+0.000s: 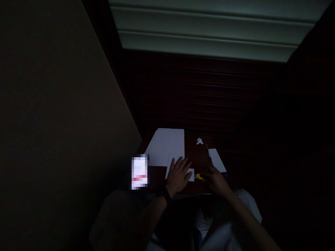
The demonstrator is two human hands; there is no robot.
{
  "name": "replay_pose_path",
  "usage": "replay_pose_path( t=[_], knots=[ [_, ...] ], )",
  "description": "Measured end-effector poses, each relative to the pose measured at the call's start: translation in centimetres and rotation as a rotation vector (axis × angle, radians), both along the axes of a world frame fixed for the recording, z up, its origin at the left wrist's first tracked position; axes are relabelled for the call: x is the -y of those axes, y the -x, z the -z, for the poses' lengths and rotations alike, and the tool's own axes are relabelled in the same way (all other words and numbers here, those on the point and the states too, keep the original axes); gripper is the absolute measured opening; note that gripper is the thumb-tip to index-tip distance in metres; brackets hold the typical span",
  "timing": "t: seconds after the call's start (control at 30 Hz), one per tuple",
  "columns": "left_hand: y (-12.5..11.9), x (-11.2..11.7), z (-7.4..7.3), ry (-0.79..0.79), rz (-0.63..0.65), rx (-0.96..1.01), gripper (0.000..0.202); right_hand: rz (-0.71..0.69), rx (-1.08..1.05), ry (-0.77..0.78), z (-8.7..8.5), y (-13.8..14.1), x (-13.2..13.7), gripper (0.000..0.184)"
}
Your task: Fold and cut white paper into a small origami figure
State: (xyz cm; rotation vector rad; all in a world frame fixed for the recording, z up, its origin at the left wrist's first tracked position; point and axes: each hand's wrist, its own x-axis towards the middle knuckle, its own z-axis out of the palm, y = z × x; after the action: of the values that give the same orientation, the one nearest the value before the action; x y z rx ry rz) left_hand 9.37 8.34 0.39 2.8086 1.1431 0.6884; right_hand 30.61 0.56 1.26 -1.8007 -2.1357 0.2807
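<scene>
paper sheet (176, 164): we see it flat on the dark table (199, 158), near the front edge, under our left hand. Thin, light and floppy by our guess; it'd slide easily, so flat-palm pressure suits it better than a pinch.
left hand (178, 175): fingers spread and relaxed, palm down, pressing the sheet; nothing gripped.
right hand (216, 181): just right of the sheet, curled around a yellow-tipped tool (200, 176). Prob a cutter or pen; too dark to tell. Grip looks closed on it.
small piece (191, 175): white bit between our hands, touching the sheet edge.
other paper: bigger sheet (167, 144) behind, partly under ours; another sheet (216, 158) to the right; tiny scrap (199, 141) further back.
edges: wall (65, 115) close on the left, table front edge right at our wrists.
room: bare wood between the sheets, more towards the back; the right side is too dark to judge.
</scene>
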Motion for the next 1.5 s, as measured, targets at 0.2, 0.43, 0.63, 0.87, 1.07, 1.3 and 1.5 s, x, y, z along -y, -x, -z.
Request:
replay_pose_path(
  t=[0.2,0.43,0.63,0.87,1.07,1.3,1.5],
  knots=[
    [1.5,1.8,-0.9,0.008,0.067,-0.007,0.039,0.064,0.009,-0.047,0.8,0.1,0.5,0.029],
    [3.9,4.4,-0.5,-0.009,0.026,-0.089,0.054,0.139,0.102,-0.144,0.7,1.6,1.2,0.038],
    [4.1,4.9,0.2,0.009,-0.013,-0.144,0.059,-0.157,0.155,-0.169,1.1,5.9,3.0,0.051],
    [5.2,6.1,0.2,0.035,0.071,-0.165,0.056,-0.262,0.170,-0.130,2.7,7.4,4.0,0.068],
    [5.2,6.1,0.5,0.023,0.068,-0.155,0.055,-0.243,0.155,-0.140,1.6,6.5,4.0,0.058],
    [5.2,6.3,0.4,0.028,0.070,-0.144,0.053,0.261,0.092,-0.205,0.9,2.4,1.9,0.052],
    [5.3,6.4,0.0,0.027,0.076,-0.141,0.050,0.210,0.070,-0.153,1.7,0.9,1.7,0.034]
  ],
)
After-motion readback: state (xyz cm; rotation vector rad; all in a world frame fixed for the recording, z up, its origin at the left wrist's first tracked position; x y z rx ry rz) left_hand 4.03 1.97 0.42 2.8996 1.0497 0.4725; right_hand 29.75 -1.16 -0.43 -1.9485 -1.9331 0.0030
